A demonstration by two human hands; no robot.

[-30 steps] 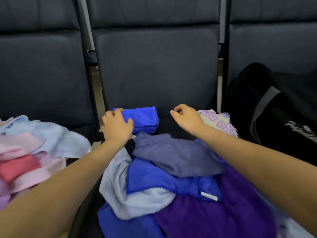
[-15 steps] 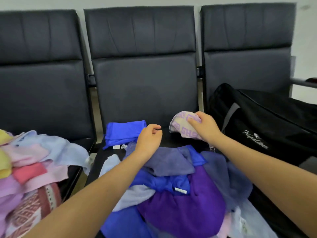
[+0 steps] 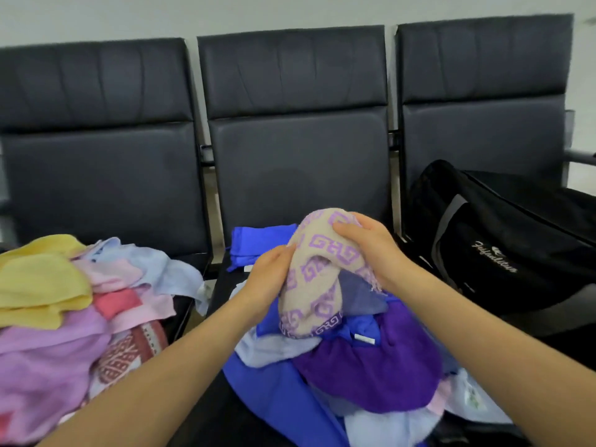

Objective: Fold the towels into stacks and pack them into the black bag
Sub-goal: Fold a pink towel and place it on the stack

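A beige towel with a purple key pattern hangs bunched above the middle seat. My right hand grips its top and my left hand holds its left side. Under it lies a heap of blue and purple towels. A folded bright blue towel sits at the back of that seat. The black bag stands on the right seat, beside my right forearm. Its opening is not visible.
A second heap of yellow, pink, lilac and pale blue towels covers the left seat. Three dark padded chair backs stand in a row behind. A metal armrest sticks out at the far right.
My right hand has lifted the patterned towel off the seat toward me. My left hand has let go of the folded blue towel and moved right to take hold of the patterned one.
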